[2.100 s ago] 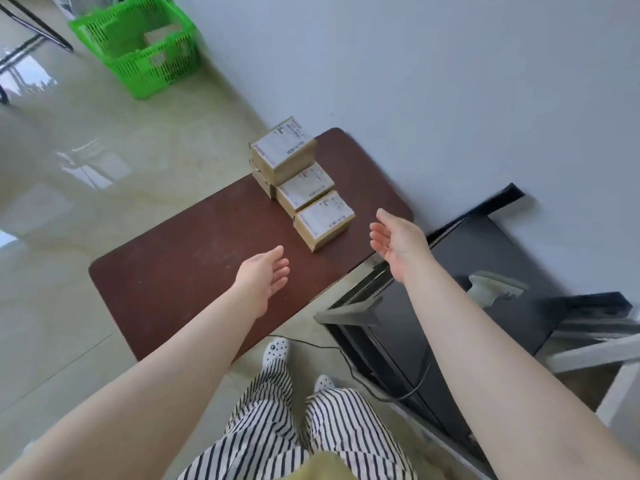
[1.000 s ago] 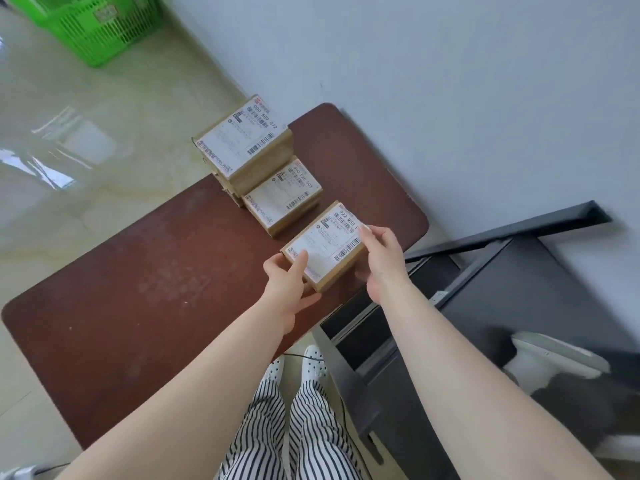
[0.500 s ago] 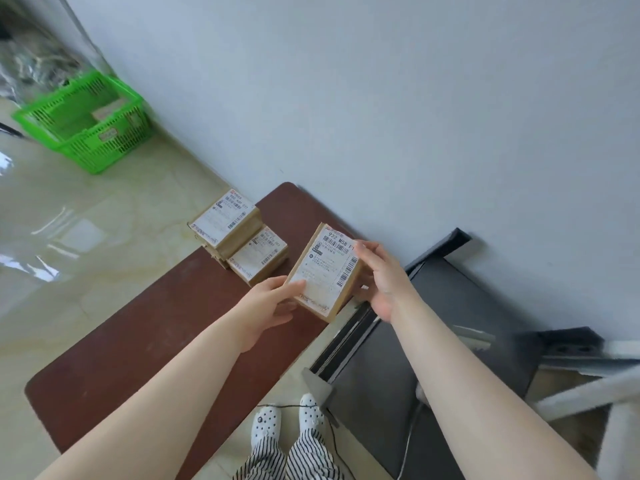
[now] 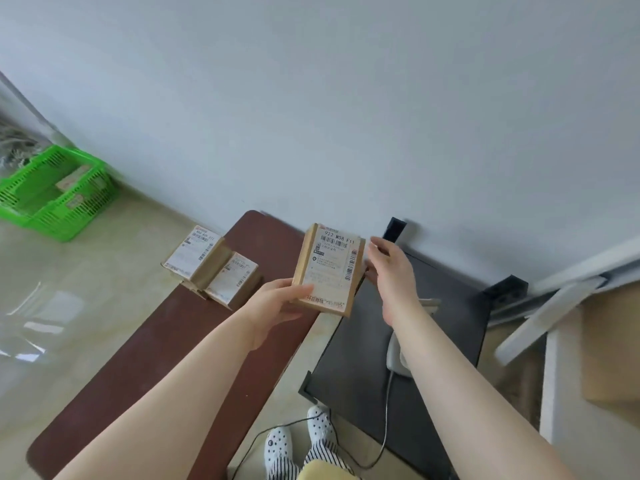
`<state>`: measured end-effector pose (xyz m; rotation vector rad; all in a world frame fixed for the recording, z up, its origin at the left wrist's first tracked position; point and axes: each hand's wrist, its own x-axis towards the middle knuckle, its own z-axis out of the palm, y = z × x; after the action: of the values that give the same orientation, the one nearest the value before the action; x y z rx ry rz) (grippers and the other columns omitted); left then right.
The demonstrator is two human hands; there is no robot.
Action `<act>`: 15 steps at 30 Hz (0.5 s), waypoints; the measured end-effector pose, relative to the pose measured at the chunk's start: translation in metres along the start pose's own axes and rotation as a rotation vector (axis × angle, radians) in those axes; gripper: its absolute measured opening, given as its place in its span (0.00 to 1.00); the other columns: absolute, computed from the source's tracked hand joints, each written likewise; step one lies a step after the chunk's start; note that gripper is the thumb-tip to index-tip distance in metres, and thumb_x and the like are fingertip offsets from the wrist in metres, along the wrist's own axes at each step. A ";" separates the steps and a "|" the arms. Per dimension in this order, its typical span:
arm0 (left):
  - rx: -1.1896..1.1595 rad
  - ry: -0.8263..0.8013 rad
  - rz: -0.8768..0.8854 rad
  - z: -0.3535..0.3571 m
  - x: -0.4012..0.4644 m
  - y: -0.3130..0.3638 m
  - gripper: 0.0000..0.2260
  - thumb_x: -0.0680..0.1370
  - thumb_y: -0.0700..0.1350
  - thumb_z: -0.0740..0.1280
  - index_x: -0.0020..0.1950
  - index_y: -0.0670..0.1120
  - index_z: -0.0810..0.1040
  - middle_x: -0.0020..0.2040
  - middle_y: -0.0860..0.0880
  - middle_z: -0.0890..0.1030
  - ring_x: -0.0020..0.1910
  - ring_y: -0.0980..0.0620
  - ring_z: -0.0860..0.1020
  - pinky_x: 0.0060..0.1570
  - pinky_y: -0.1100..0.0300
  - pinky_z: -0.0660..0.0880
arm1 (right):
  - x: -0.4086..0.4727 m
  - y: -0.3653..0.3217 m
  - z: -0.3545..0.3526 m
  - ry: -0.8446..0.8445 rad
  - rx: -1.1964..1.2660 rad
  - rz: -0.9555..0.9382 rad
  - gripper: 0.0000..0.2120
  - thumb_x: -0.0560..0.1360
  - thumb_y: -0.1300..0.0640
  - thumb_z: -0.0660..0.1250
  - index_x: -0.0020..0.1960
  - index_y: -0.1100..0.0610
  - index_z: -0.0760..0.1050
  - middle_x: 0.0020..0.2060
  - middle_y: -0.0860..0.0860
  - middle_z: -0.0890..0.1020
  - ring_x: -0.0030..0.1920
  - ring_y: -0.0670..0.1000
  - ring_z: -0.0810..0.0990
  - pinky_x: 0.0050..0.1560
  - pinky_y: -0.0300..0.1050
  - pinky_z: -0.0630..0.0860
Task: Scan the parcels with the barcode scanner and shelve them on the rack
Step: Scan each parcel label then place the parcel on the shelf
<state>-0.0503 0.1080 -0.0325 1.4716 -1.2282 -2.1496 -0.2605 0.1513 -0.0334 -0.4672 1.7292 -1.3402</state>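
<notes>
Up in the air between the two tabletops, one brown parcel (image 4: 327, 270) is held nearly upright, its white label with barcodes facing the camera. The left hand (image 4: 275, 306) grips its lower left corner, thumb laid across the front near the bottom edge, the other fingers hidden behind the box. The right hand (image 4: 389, 265) is just beside the parcel's right edge, fingers loosely extended and holding nothing; whether its fingertips touch the back of the box cannot be told.

Down on the dark red tabletop (image 4: 166, 358), at its far end near the wall, more labelled parcels sit bunched together. One upper parcel (image 4: 195, 254) lies on top of something below it, one lower parcel (image 4: 232, 278) lies just beside it nearer the person, and a sliver of a box shows under the upper one. That makes two clear labels there, three counting the one held.

To the right, a black tabletop (image 4: 363, 375) stands apart from the red one by a narrow gap of floor. One pale barcode scanner (image 4: 396, 358) lies on it, mostly covered by the right forearm, and its grey cable (image 4: 386, 420) trails toward the person. A black cable (image 4: 263, 441) loops over the floor by two spotted white shoes (image 4: 298, 434).

Far left, one green basket (image 4: 52, 195) stands on the shiny floor with packets inside. At the right edge, white rack (image 4: 568, 289) bars slant across, with a brown carton (image 4: 613, 344) behind them.
</notes>
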 end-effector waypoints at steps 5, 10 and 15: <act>-0.103 0.113 -0.035 0.007 0.003 -0.011 0.13 0.80 0.46 0.69 0.63 0.45 0.80 0.53 0.49 0.87 0.60 0.50 0.81 0.60 0.54 0.76 | -0.018 0.058 -0.046 0.564 -0.124 -0.016 0.11 0.76 0.55 0.71 0.56 0.55 0.72 0.50 0.53 0.78 0.45 0.50 0.78 0.45 0.42 0.72; -0.157 0.168 -0.065 0.010 -0.005 -0.012 0.04 0.81 0.45 0.68 0.54 0.48 0.81 0.52 0.50 0.84 0.55 0.53 0.80 0.62 0.53 0.74 | -0.020 0.103 -0.058 0.606 -0.484 0.181 0.28 0.70 0.48 0.77 0.61 0.61 0.70 0.61 0.59 0.75 0.61 0.63 0.74 0.58 0.59 0.74; -0.165 0.189 -0.079 0.008 -0.012 -0.023 0.06 0.81 0.45 0.68 0.57 0.47 0.81 0.50 0.50 0.83 0.53 0.53 0.80 0.62 0.53 0.74 | -0.024 0.120 -0.058 0.491 -0.617 0.265 0.31 0.71 0.49 0.77 0.63 0.61 0.63 0.63 0.62 0.75 0.61 0.65 0.76 0.56 0.60 0.74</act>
<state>-0.0459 0.1337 -0.0411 1.6312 -0.9212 -2.0488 -0.2690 0.2445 -0.1308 -0.2314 2.5254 -0.7448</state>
